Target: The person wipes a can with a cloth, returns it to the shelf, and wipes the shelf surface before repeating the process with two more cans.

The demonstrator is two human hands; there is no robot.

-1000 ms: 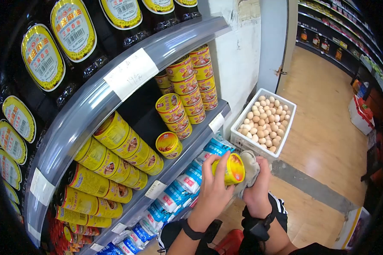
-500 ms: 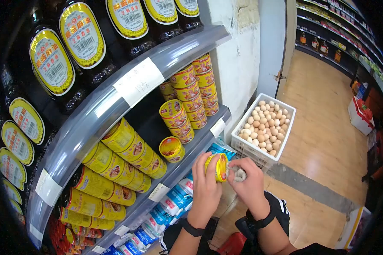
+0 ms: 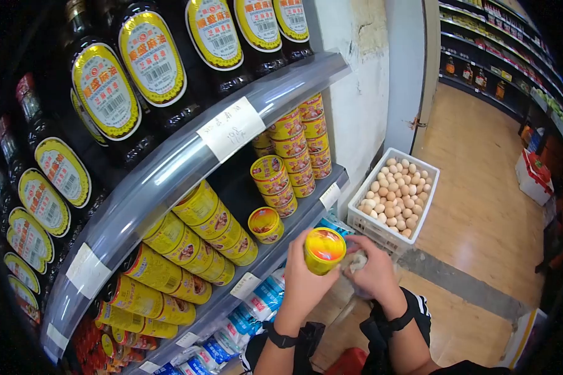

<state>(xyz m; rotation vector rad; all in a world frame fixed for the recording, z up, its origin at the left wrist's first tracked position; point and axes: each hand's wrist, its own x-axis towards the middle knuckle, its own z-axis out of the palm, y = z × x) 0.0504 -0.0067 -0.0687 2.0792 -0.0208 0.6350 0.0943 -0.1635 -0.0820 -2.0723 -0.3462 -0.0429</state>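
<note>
A yellow can with a red and yellow lid (image 3: 324,248) is in my left hand (image 3: 306,284), its lid facing up toward the camera. Close to the can's right side, my right hand (image 3: 376,275) is closed on a crumpled greyish cloth (image 3: 358,262). A single yellow can (image 3: 266,225) stands on the shelf to the left of my hands. Behind it rises a stack of similar cans (image 3: 273,182). More yellow cans (image 3: 216,222) lie in leaning rows farther left.
Dark bottles with yellow labels (image 3: 152,59) fill the upper shelf behind a clear curved edge (image 3: 162,187). Blue and white packets (image 3: 263,299) lie below. A white crate (image 3: 433,187) of eggs stands on the floor at right, beside the wall.
The can in my left hand has turned so its lid faces up. My right hand has moved slightly right of it with the cloth. The shelf view has shifted right and down.
</note>
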